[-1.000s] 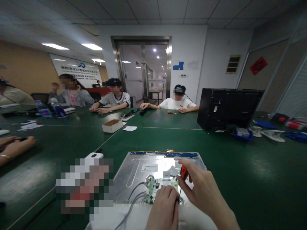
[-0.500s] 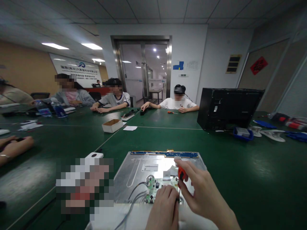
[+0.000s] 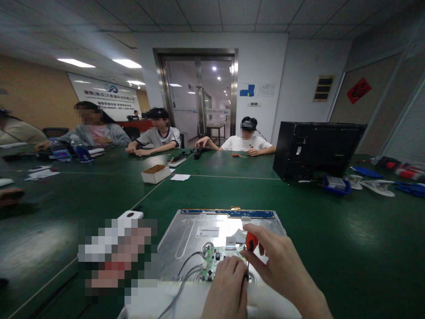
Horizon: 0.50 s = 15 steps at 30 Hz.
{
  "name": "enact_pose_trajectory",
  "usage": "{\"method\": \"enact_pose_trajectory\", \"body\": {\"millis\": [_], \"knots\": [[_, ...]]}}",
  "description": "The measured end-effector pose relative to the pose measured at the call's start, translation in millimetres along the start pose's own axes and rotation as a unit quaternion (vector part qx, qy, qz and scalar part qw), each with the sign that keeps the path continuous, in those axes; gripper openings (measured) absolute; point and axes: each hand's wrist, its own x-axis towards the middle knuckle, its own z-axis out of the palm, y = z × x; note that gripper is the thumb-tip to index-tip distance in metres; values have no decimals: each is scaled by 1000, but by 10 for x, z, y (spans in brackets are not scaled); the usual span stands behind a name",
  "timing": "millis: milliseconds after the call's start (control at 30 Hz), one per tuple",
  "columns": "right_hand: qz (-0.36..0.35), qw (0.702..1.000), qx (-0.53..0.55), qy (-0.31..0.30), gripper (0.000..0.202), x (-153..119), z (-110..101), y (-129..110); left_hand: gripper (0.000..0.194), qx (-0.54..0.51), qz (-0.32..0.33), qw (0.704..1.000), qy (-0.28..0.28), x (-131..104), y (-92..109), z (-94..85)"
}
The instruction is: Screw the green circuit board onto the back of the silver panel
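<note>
My right hand (image 3: 279, 261) grips the orange handle of a screwdriver (image 3: 251, 242) between thumb and fingers. The screwdriver stands nearly upright, its thin shaft pointing down at the right edge of a green circuit board (image 3: 210, 266). My left hand (image 3: 229, 283) lies over the board with its fingers curled together beside the shaft's lower end; what they pinch, if anything, is hidden. Under the board is a silver metal-backed display panel (image 3: 171, 248) with a blue circuit strip (image 3: 212, 213) along its far edge. Grey cables (image 3: 182, 283) run from the board's left side toward me.
A black monitor (image 3: 318, 150) stands at right, beside a blue tray (image 3: 337, 188). An open small box (image 3: 155, 174) and white paper (image 3: 180, 177) lie ahead. A white device (image 3: 131, 215) is left of the panel. Several people sit around the green table (image 3: 232, 190).
My right fingers have shifted slightly around the screwdriver handle, while my left hand stays in place. At the left edge, another person's hands have drawn back mostly out of view.
</note>
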Motion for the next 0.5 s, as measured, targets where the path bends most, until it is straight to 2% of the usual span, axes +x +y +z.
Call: {"method": "enact_pose_trajectory", "body": {"millis": [233, 500], "knots": [[8, 1000, 26, -11, 52, 7, -41, -39, 20, -7, -6, 1000, 8, -2, 14, 9], [6, 999, 33, -4, 48, 17, -33, -42, 24, -9, -6, 1000, 6, -2, 22, -2]]}}
